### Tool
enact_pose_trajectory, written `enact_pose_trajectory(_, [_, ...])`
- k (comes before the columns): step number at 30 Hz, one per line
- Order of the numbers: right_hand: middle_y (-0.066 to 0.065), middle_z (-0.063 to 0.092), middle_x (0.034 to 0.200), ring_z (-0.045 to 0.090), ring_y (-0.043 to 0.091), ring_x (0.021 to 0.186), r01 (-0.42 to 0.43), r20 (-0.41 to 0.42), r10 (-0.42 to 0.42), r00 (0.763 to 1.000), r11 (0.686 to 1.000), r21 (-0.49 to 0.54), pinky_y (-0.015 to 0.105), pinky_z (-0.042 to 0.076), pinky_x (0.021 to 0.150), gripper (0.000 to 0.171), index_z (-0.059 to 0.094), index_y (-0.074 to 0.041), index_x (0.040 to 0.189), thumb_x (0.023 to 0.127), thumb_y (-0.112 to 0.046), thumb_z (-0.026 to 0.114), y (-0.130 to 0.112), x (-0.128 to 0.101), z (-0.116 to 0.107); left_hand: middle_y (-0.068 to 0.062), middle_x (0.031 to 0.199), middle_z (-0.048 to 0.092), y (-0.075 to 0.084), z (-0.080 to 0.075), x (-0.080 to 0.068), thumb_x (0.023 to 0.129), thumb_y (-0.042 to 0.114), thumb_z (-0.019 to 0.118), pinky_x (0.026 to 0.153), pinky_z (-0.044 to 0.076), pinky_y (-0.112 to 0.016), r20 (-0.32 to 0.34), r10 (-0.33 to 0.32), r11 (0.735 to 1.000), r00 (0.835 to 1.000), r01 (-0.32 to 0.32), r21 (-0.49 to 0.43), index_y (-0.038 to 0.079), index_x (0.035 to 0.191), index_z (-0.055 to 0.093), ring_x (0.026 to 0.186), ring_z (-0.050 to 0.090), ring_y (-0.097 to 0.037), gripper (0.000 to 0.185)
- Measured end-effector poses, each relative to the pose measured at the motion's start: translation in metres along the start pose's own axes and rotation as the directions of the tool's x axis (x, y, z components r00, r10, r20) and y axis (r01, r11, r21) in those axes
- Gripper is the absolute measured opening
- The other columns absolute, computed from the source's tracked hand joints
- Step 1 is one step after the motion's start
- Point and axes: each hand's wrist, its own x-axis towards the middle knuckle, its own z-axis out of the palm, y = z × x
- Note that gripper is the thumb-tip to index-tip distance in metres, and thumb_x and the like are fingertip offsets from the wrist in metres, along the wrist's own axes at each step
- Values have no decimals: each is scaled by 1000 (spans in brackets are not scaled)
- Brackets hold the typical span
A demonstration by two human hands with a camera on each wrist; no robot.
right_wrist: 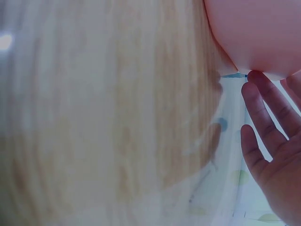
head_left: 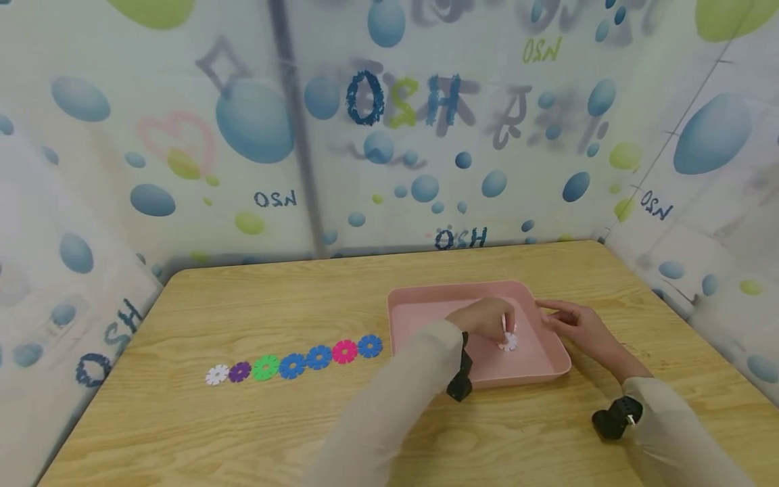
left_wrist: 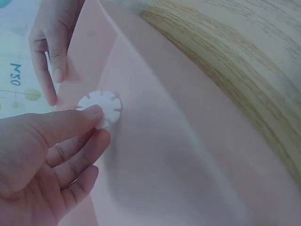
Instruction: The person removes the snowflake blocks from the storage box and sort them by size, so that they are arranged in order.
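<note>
A pink tray [head_left: 456, 290] sits on the wooden table, right of centre. Inside it my left hand [head_left: 504, 330] pinches a white notched disc [head_left: 508, 342] between thumb and fingers, low over the tray floor. The left wrist view shows the same disc [left_wrist: 104, 104] held at its edge by my left hand [left_wrist: 99, 125] above the pink tray [left_wrist: 178, 155]. My right hand [head_left: 556, 316] lies with straight fingers against the tray's right rim. In the right wrist view those fingers [right_wrist: 263, 96] touch the tray's edge [right_wrist: 254, 33].
A row of linked notched discs lies on the table left of the tray, from a white one [head_left: 216, 374] through purple, green [head_left: 265, 367], two blue and pink to a blue one [head_left: 369, 345]. Printed plastic walls enclose the table on three sides.
</note>
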Motion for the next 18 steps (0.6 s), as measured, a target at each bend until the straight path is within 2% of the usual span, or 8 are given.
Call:
enact_pose_trajectory(8, [25, 55, 122, 57, -4, 90, -23, 3, 23, 1000, 1000, -12, 21, 48, 73, 46, 47, -1, 134, 95, -26, 53, 1, 1, 1, 1, 84, 52, -12, -11, -10, 83, 4, 69, 59, 40, -18, 35, 38, 996, 999, -35, -80, 9, 83, 56, 70, 49, -11, 13])
enact_pose_trajectory(12, [24, 55, 122, 57, -4, 90, -41, 3, 41, 999, 998, -38, 21, 48, 74, 47, 47, -3, 134, 95, -29, 53, 2, 1, 1, -1, 87, 53, -18, -18, -21, 83, 3, 68, 60, 42, -19, 43, 55, 988, 998, -48, -147, 7, 85, 55, 72, 51, -13, 13])
enact_pose_trajectory(18, [24, 54, 123, 56, -5, 90, -43, 2, 43, 999, 998, -52, 21, 48, 74, 47, 47, -3, 135, 96, -29, 52, 0, 0, 1, -1, 89, 54, -31, -27, -42, 85, 6, 67, 65, 43, -20, 37, 39, 988, 999, -33, -151, 10, 87, 55, 77, 51, -14, 13])
